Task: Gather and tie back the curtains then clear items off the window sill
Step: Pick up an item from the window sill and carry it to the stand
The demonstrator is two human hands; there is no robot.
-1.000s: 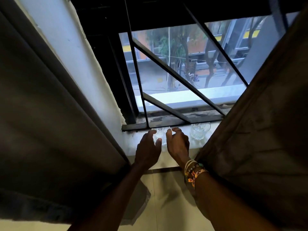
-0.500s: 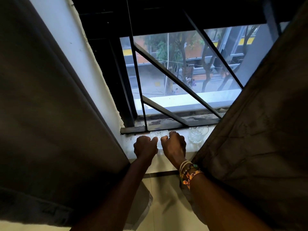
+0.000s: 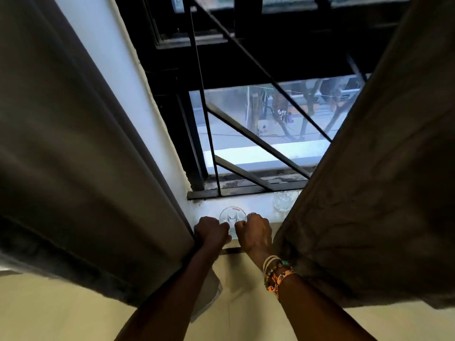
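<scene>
1. Black metal bars (image 3: 246, 134) cross the window, with a street and trees visible beyond them; below the bars runs a white window sill (image 3: 261, 208), and under it a cream wall (image 3: 73, 316).
2. A dark left curtain (image 3: 86, 168) hangs down the left side of the view. A dark right curtain (image 3: 369, 193) hangs down the right side. The two are parted, leaving the middle of the window uncovered, and neither looks tied.
3. A clear glass (image 3: 232, 216) stands on the sill near its front edge, between the two hands.
4. The left hand (image 3: 213, 231) has its fingers curled, gripping the glass on its left side; the wrist lies just beside the edge of the left curtain.
5. The right hand (image 3: 253, 231) is likewise curled, gripping the right side of the same glass. How far the fingers wrap round it cannot be seen from behind the knuckles.
6. Several bracelets (image 3: 277, 271), pale, beaded and orange, sit on the right wrist.
7. A second glass piece (image 3: 283, 202) rests on the sill further right and nearer the bars, partly hidden by the right curtain's edge.
</scene>
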